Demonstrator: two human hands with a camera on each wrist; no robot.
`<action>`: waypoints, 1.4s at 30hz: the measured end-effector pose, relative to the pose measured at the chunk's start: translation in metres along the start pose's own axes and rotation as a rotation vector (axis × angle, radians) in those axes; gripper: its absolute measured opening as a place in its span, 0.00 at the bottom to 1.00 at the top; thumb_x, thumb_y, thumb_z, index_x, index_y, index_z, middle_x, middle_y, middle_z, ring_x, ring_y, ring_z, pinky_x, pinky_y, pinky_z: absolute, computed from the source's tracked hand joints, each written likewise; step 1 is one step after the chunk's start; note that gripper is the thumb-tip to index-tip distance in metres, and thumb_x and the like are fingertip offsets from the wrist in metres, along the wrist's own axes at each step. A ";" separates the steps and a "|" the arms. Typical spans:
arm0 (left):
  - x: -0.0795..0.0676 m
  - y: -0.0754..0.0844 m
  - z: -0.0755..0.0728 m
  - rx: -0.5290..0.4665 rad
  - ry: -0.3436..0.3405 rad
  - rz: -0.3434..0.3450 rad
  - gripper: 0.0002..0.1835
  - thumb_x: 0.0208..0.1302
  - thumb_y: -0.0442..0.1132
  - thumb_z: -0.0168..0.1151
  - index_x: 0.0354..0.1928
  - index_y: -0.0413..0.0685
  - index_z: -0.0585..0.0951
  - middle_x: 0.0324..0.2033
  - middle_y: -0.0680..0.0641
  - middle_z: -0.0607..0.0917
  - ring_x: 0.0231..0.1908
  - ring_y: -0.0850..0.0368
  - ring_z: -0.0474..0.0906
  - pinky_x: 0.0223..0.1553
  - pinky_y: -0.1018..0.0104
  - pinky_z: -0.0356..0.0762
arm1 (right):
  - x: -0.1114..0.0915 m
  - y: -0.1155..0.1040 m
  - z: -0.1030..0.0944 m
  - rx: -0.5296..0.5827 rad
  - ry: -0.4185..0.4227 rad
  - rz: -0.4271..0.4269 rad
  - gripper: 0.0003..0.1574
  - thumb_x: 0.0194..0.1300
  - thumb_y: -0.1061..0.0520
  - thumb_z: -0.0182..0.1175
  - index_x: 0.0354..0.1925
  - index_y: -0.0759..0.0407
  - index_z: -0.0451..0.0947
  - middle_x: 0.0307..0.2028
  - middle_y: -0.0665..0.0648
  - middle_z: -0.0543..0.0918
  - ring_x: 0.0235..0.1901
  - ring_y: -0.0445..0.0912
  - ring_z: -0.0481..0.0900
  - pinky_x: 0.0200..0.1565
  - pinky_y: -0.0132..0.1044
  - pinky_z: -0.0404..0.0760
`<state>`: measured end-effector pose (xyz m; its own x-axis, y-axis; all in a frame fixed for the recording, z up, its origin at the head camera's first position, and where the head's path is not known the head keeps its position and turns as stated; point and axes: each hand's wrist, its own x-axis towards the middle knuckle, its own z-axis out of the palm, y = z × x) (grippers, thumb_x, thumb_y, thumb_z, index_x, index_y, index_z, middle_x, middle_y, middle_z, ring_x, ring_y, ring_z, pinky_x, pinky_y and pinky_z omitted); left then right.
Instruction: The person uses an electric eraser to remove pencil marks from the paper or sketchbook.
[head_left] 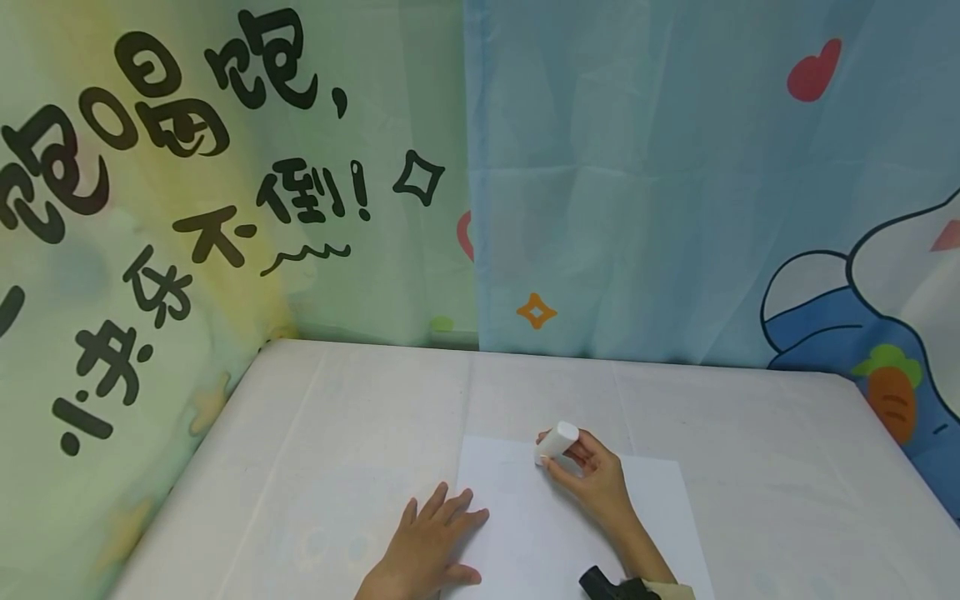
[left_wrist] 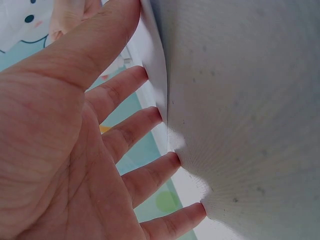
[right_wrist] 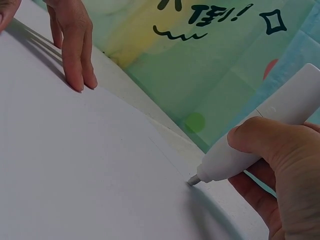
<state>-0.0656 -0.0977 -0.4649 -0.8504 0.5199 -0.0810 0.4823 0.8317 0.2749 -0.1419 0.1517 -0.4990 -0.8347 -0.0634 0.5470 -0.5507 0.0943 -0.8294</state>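
My right hand grips a thick white pen-shaped tool above the far part of a white sheet of paper. In the right wrist view the tool slants down, thumb on one side and fingers below, its narrow grey tip right at the paper near an edge. A faint thin line runs on the sheet toward that tip. My left hand lies with fingers spread at the paper's left side. The left wrist view shows its straight fingertips touching the white surface along the sheet's edge.
A white-covered table surrounds the paper. Behind it hangs a blue curtain and on the left a green-yellow one with black characters. A black wrist device sits by my right sleeve.
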 end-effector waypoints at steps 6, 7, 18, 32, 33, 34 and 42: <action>0.000 -0.001 0.001 0.001 0.010 0.005 0.38 0.53 0.63 0.64 0.65 0.57 0.72 0.67 0.47 0.71 0.68 0.38 0.63 0.57 0.32 0.68 | -0.001 0.000 0.000 -0.003 0.005 -0.002 0.27 0.45 0.82 0.66 0.47 0.78 0.74 0.43 0.55 0.87 0.46 0.30 0.82 0.50 0.22 0.77; 0.000 -0.001 0.001 0.003 0.010 0.005 0.38 0.52 0.63 0.64 0.65 0.57 0.72 0.67 0.47 0.71 0.68 0.38 0.63 0.57 0.32 0.68 | -0.001 0.000 0.000 -0.003 0.006 -0.002 0.27 0.45 0.82 0.66 0.47 0.78 0.74 0.43 0.55 0.87 0.46 0.30 0.82 0.50 0.22 0.77; 0.000 -0.001 0.002 0.024 0.013 0.001 0.38 0.52 0.63 0.65 0.66 0.58 0.72 0.67 0.48 0.71 0.68 0.39 0.63 0.57 0.33 0.68 | 0.000 -0.001 -0.001 -0.026 0.019 -0.018 0.27 0.45 0.82 0.66 0.47 0.77 0.75 0.43 0.52 0.86 0.46 0.29 0.81 0.50 0.22 0.76; 0.000 0.001 0.001 0.012 0.000 -0.006 0.38 0.53 0.62 0.65 0.66 0.58 0.72 0.68 0.48 0.71 0.68 0.39 0.63 0.58 0.33 0.68 | -0.001 0.000 -0.001 -0.015 0.017 -0.011 0.27 0.44 0.83 0.66 0.47 0.77 0.75 0.43 0.56 0.86 0.46 0.30 0.81 0.50 0.22 0.77; 0.000 0.001 0.001 0.011 -0.004 -0.008 0.38 0.53 0.62 0.64 0.66 0.58 0.72 0.68 0.47 0.71 0.68 0.39 0.63 0.58 0.33 0.68 | -0.001 0.000 -0.001 -0.012 0.014 -0.011 0.27 0.44 0.83 0.66 0.47 0.77 0.75 0.43 0.56 0.86 0.46 0.30 0.81 0.51 0.23 0.77; 0.000 0.000 0.001 0.010 -0.007 -0.009 0.38 0.53 0.62 0.64 0.66 0.58 0.72 0.68 0.47 0.71 0.68 0.39 0.63 0.58 0.33 0.68 | -0.001 0.001 -0.001 -0.008 0.011 -0.011 0.27 0.45 0.83 0.66 0.47 0.77 0.75 0.43 0.56 0.86 0.46 0.30 0.81 0.51 0.23 0.77; 0.000 0.001 0.001 0.012 -0.005 -0.009 0.38 0.52 0.62 0.65 0.66 0.58 0.72 0.67 0.47 0.71 0.68 0.38 0.63 0.57 0.33 0.68 | -0.001 0.001 -0.001 0.006 0.006 -0.012 0.27 0.45 0.83 0.66 0.47 0.78 0.75 0.43 0.53 0.86 0.47 0.31 0.82 0.51 0.23 0.77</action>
<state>-0.0653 -0.0971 -0.4653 -0.8537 0.5134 -0.0877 0.4773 0.8386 0.2626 -0.1417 0.1528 -0.5002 -0.8283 -0.0589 0.5572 -0.5603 0.0872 -0.8237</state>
